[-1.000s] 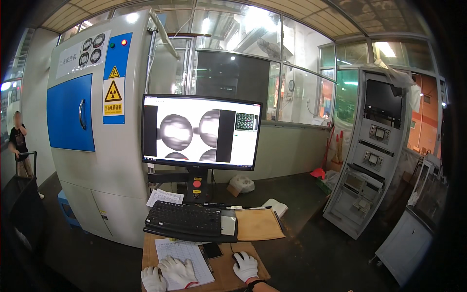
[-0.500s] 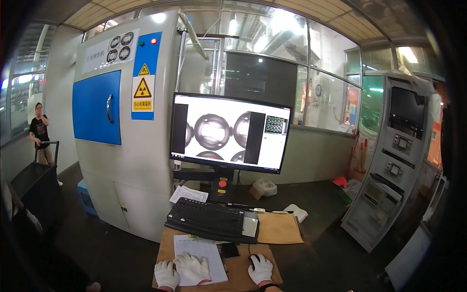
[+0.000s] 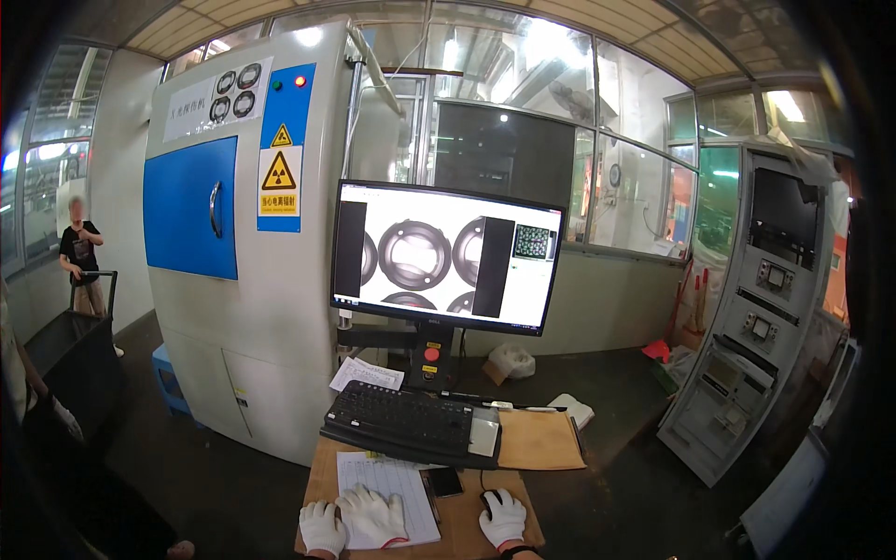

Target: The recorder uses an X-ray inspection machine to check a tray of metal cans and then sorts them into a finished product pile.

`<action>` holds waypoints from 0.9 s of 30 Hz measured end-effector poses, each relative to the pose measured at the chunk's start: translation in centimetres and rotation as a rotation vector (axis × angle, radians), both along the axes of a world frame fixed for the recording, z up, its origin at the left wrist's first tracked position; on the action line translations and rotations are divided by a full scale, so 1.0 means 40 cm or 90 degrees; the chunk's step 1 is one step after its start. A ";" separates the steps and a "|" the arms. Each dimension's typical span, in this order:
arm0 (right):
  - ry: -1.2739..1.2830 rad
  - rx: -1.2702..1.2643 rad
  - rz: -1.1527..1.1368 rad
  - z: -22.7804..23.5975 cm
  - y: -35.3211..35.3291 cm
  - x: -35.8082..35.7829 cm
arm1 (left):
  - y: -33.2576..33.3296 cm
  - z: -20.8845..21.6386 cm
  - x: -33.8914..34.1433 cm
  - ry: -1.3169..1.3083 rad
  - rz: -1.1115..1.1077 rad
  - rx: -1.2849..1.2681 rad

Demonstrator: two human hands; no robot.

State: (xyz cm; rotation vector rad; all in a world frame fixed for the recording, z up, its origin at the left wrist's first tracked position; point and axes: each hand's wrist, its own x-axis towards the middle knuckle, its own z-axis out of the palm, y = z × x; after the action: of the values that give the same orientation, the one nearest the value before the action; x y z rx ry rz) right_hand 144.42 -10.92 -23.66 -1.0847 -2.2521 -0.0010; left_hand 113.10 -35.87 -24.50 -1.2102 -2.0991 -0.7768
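My left hand [image 3: 323, 530], in a white work glove, rests at the near left of the wooden table, fingers lying on the surface and holding nothing I can see. Touching it, a loose white glove [image 3: 375, 516] with a red-edged cuff lies over a sheet of lined paper [image 3: 411, 495]. My right hand [image 3: 505, 519], also gloved, is closed over a black computer mouse [image 3: 486, 502]. In front of me a monitor [image 3: 439, 257] displays grey pictures of round ring-shaped parts.
A black keyboard [image 3: 401, 420] sits beyond the papers, beside a brown envelope [image 3: 539, 441]. A dark phone-like slab [image 3: 445, 482] lies between my hands. At left stands a large grey cabinet [image 3: 308, 355] with a blue door; a person [image 3: 82, 247] stands behind a black cart [image 3: 75, 359].
The whole view shifts slightly right and down. At the far left, the person's raised hand has dropped from the face to the chest. Both my hands stay in place.
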 end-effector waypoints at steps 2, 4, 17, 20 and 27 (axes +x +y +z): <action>-0.013 -0.001 -0.014 0.006 -0.005 -0.003 | -0.001 -0.001 -0.002 -0.028 -0.001 -0.022; -0.015 -0.004 -0.012 0.009 -0.005 -0.004 | -0.003 -0.006 -0.003 -0.023 0.001 -0.020; -0.004 0.028 -0.001 0.002 0.006 -0.002 | 0.003 -0.002 0.000 -0.023 -0.007 -0.016; -0.002 0.011 -0.012 -0.018 0.014 0.009 | 0.005 0.027 0.009 -0.008 -0.027 -0.017; -0.020 0.018 -0.023 0.004 -0.006 -0.009 | -0.009 0.014 0.002 0.003 -0.008 -0.033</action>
State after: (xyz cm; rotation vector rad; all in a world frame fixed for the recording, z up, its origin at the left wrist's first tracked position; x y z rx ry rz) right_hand 144.05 -11.17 -23.49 -1.1173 -2.2540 -0.0655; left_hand 113.20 -36.24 -23.95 -1.2535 -2.1211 -0.7287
